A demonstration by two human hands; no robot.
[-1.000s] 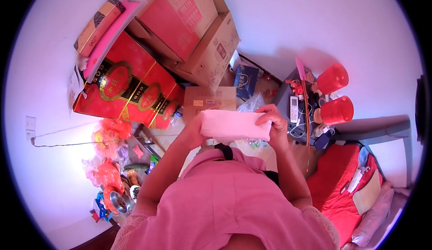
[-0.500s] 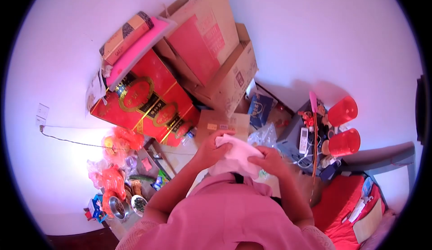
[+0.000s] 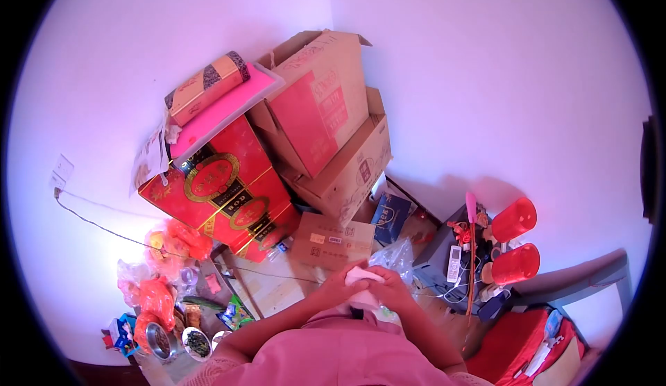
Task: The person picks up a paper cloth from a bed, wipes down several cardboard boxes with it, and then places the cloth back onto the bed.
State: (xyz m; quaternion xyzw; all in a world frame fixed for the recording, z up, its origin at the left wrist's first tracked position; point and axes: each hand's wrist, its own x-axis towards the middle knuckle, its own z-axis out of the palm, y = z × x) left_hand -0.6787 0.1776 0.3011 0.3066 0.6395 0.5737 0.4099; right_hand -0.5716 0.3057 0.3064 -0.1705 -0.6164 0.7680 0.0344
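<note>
A pale pink cloth (image 3: 363, 298) is bunched up between my two hands at the lower centre, in front of my pink top. My left hand (image 3: 338, 290) is closed on its left side, the fingers partly over the top edge. On the other side my right hand (image 3: 390, 291) grips the cloth, close against the left one. Behind the hands lies a small brown cardboard box (image 3: 331, 241). A clear plastic bag (image 3: 394, 255) is just beyond my right hand.
Large cartons (image 3: 322, 108) and a red gift box (image 3: 229, 185) are stacked at the back left. Food bowls (image 3: 197, 343) and orange bags (image 3: 158, 299) stand at the lower left. Two red cylinders (image 3: 515, 264) are at right, above a red cloth-covered seat (image 3: 510, 348).
The cloth was spread flat between the hands; now it is crumpled small. Both hands have come together and sit lower in view. The surroundings have shifted downward as the camera view moved.
</note>
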